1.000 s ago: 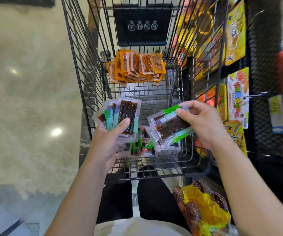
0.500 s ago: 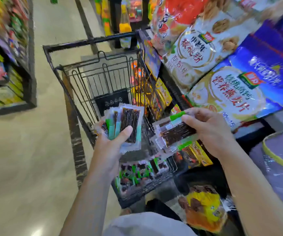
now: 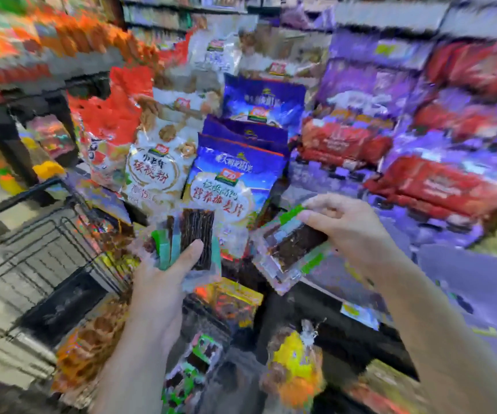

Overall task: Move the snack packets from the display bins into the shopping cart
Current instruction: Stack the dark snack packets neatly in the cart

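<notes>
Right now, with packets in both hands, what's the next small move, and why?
Probably swing both hands down-left over the shopping cart and let go. The left hand grips a fan of green-edged snack packets, the right hand pinches a second bunch, and the cart's wire basket lies lower left of them. Blur hides the exact gap.

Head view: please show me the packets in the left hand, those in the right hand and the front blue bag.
left-hand packets (image 3: 197, 228), head view, dark strip of front packet
right-hand packets (image 3: 293, 248), head view, dark middle
front blue bag (image 3: 226, 186), head view, printed label
</notes>
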A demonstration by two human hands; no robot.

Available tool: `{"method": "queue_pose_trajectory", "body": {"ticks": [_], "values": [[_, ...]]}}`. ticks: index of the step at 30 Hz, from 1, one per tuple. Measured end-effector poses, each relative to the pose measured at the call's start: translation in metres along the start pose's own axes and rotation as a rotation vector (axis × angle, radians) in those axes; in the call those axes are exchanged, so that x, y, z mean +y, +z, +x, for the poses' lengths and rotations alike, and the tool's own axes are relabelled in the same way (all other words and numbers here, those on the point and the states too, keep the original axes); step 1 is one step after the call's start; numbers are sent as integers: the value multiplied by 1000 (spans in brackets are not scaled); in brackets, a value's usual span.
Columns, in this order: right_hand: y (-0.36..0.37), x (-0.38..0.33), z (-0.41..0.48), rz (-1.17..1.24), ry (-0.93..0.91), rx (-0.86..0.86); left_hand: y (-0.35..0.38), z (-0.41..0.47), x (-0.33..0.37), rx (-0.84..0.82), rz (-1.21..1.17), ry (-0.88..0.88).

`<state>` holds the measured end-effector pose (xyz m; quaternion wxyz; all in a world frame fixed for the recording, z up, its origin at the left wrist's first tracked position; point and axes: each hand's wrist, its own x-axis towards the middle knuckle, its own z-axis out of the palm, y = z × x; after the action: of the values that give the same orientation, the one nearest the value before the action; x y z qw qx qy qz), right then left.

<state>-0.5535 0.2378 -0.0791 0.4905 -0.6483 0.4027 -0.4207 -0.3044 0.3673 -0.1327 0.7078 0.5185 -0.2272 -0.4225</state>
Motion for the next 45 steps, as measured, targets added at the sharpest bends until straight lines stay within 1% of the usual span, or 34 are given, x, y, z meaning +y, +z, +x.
{"method": "queue_pose_trajectory", "body": {"ticks": [3, 6, 11, 13, 16, 20, 23, 25, 28, 31, 34, 36, 38, 40, 43, 45], "values": [[-64, 5, -13, -25, 6, 107, 56, 4, -21, -95, 3, 14], [-135, 13, -30, -34, -5, 185, 121, 1, -45, -233, 25, -3], [-258, 35, -56, -125, -20, 352, 236, -17, -90, -344, 82, -85], [-302, 45, -66, -136, 15, 379, 277, -30, -107, -379, 117, -109], [-359, 63, -79, -179, 90, 373, 329, -47, -131, -432, 182, -176], [-411, 92, -90, -186, 146, 410, 385, -64, -164, -481, 291, -290], [-436, 121, -96, -279, 212, 375, 411, -67, -193, -490, 422, -353], [-446, 140, -98, -402, 260, 314, 421, -64, -215, -513, 508, -403], [-449, 160, -99, -455, 329, 209, 428, -59, -243, -558, 602, -428], [-447, 176, -96, -550, 368, 136, 431, -53, -263, -565, 765, -369], [-445, 189, -93, -632, 429, 15, 441, -50, -277, -630, 868, -334], [-444, 194, -89, -670, 463, -65, 448, -50, -284, -669, 977, -295], [-443, 197, -85, -669, 512, -105, 453, -48, -291, -694, 1081, -281], [-440, 200, -79, -665, 517, -132, 456, -46, -296, -741, 1175, -277], [-436, 209, -76, -715, 563, -179, 460, -43, -297, -870, 1425, -168], [-434, 212, -77, -743, 599, -177, 463, -42, -297, -903, 1511, -161]]}}
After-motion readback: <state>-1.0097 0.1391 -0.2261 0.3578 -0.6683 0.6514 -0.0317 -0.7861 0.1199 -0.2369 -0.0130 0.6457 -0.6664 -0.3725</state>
